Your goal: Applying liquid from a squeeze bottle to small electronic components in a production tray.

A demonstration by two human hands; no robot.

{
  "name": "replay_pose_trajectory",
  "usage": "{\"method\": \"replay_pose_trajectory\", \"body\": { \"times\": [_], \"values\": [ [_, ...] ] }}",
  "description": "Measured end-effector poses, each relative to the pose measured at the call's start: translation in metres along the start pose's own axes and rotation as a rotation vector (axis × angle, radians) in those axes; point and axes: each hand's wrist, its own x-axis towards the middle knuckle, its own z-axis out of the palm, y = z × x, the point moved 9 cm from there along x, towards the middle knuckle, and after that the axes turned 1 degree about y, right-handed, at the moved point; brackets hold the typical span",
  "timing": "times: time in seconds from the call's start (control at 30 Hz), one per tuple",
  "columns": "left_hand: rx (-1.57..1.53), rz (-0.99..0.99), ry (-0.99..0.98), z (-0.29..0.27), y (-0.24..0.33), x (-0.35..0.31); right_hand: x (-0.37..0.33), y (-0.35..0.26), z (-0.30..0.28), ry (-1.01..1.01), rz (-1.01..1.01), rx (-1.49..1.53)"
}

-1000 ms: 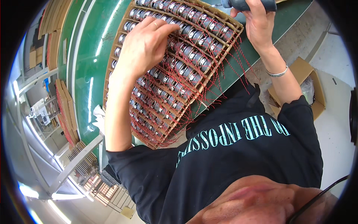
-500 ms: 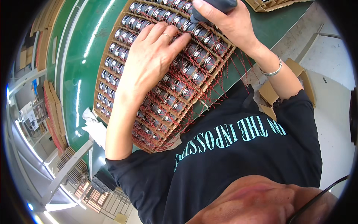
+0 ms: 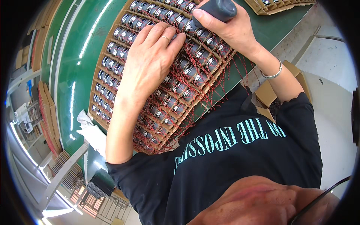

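Your dark bottle-shaped tool (image 3: 222, 11) is above the far right part of the cardboard tray (image 3: 98, 119); its long axis slants, the broad, rounded end facing up and away from the tray, the other end hidden by your grip and the tray's contents. Your right hand (image 3: 238, 30) has its fingers closed around the tool's body, thumb along the side nearer the tray's middle, forearm reaching in past the tray's right edge.

Your left hand (image 3: 153, 56) lies over the tray's middle, back upward, fingers bent and fairly close together, tips down among the round metal-and-dark parts (image 3: 137, 22); you cannot tell from here whether they grip one. The parts stand in slanting rows across the tray, and red twisted wires (image 3: 210, 90) trail over its near right edge onto the green table (image 3: 75, 22). A white cloth (image 3: 92, 133) sits just beside the tray's near left corner.
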Motion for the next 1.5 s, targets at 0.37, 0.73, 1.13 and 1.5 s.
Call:
{"method": "replay_pose_trajectory", "body": {
  "times": [0.37,0.73,1.13,1.5],
  "values": [
    [0.042,0.026,0.035,-0.002,0.0,-0.001,0.0,-0.002,0.002,0.0,-0.037,0.034],
    [-0.002,-0.026,0.032,0.001,-0.001,-0.003,-0.001,-0.003,-0.01,0.127,-0.107,0.178],
    [0.017,-0.022,-0.007,0.003,-0.001,-0.003,-0.001,-0.005,-0.01,0.104,-0.072,0.094],
    [0.008,-0.007,0.002,0.002,-0.001,-0.002,0.0,-0.007,-0.01,0.102,-0.11,0.051]
  ]
}}
